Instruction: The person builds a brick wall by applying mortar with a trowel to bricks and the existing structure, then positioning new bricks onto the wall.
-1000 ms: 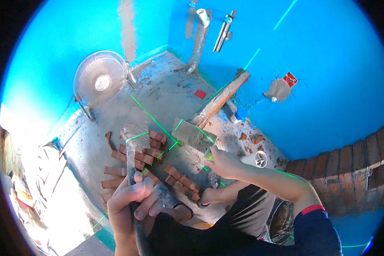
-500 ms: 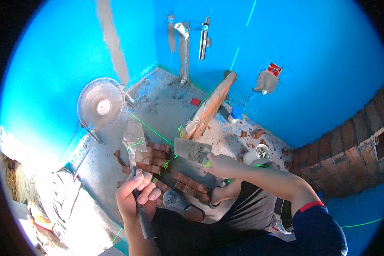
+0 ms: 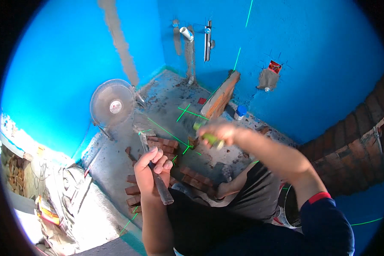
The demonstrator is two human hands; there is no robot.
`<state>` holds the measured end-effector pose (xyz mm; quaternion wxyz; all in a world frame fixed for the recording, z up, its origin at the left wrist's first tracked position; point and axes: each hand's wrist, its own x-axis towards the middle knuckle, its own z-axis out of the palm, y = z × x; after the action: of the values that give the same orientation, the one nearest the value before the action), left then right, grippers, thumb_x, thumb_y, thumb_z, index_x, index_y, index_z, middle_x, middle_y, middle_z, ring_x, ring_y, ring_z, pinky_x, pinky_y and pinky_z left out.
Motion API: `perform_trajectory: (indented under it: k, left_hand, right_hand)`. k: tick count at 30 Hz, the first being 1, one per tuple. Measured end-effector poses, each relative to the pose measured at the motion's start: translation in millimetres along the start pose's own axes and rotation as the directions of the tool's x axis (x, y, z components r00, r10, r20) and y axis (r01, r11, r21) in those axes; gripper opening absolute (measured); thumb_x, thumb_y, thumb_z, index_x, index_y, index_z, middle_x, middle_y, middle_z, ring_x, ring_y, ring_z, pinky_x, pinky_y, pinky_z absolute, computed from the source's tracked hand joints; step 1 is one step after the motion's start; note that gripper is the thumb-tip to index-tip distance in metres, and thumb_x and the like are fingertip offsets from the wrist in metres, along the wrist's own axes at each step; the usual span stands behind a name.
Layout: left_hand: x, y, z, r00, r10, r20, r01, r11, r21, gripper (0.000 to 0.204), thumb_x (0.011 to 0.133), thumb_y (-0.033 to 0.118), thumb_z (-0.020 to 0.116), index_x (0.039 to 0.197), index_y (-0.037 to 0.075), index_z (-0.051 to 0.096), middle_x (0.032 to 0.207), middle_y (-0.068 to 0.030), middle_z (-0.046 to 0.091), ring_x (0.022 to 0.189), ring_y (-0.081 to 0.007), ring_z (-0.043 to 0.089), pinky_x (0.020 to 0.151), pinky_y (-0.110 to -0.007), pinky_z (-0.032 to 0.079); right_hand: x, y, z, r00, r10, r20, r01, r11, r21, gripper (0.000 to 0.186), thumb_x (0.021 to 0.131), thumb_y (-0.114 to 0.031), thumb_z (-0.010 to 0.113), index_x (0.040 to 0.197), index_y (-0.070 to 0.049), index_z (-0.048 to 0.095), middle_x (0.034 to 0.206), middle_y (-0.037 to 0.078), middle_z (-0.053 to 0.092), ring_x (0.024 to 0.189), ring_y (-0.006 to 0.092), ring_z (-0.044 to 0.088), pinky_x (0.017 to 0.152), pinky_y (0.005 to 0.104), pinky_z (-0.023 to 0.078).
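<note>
My left hand is closed round the dark handle of a long tool whose flat grey head points away from me, beside a stack of red bricks. My right hand, smeared by motion, grips a flat trowel by its yellow-green handle. The trowel's blade is too blurred to make out. Both hands are held over the floor, the right one just in front of the near end of a short narrow brick wall. More bricks lie by my feet.
A standing fan is at the left by the blue wall. A blue-capped container sits behind the low brick wall. Curved brickwork runs along the right. Pale sheeting lies at the left. Green laser lines cross the floor.
My right hand has swung up and away from me with the trowel, toward the low wall. In the picture, my left hand and its tool sit further right and the view has shifted a little.
</note>
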<state>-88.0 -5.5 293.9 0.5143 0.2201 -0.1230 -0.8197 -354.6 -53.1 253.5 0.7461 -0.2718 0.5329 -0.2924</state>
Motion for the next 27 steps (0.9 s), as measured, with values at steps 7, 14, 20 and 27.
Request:
perform_trajectory:
  k: [7,14,20,27]
  left_hand:
    - [-19.4,26.7,-21.4,0.999,-0.022,0.04,0.019,0.998,0.065,0.012,0.09,0.011,0.049,0.079,0.012,0.044,0.067,0.0042,0.04,0.048,-0.0056,0.036,0.059,-0.026,0.035]
    - [-26.7,28.6,-29.9,0.999,-0.033,-0.024,0.034,0.998,0.049,0.012,0.09,0.01,0.05,0.081,0.011,0.043,0.067,0.0037,0.041,0.047,-0.0058,0.035,0.058,-0.026,0.034]
    - [-30.6,39.0,-36.5,1.0,0.006,0.014,-0.007,1.0,0.023,0.014,0.091,0.01,0.05,0.078,0.011,0.042,0.067,0.0033,0.041,0.047,-0.0058,0.036,0.058,-0.027,0.034]
    - [-26.5,39.8,-38.6,1.0,0.014,0.019,-0.014,1.0,0.003,0.016,0.091,0.009,0.05,0.077,0.012,0.041,0.068,0.0031,0.041,0.048,-0.0062,0.036,0.058,-0.027,0.034]
  right_hand:
    - [127.5,148.8,104.0,0.91,-0.217,-0.353,0.072,0.922,-0.38,0.047,0.081,-0.03,0.066,0.106,0.007,0.053,0.07,0.012,0.066,0.057,0.021,0.064,0.053,0.0379,0.052]
    - [157.0,169.5,107.8,0.728,-0.388,-0.566,0.053,0.854,-0.517,0.076,0.085,-0.03,0.067,0.131,0.012,0.023,0.094,0.024,0.064,0.073,0.0351,0.067,0.058,0.0452,0.055]
    - [169.9,167.1,94.1,0.787,-0.261,-0.559,-0.024,0.892,-0.451,0.063,0.086,-0.032,0.067,0.119,0.004,0.028,0.099,0.025,0.062,0.073,0.035,0.067,0.06,0.045,0.054]
    - [152.1,151.3,84.8,0.953,-0.081,-0.292,-0.05,0.909,-0.413,0.094,0.088,-0.03,0.064,0.145,0.013,0.003,0.075,0.013,0.065,0.063,0.0237,0.064,0.055,0.0358,0.052]
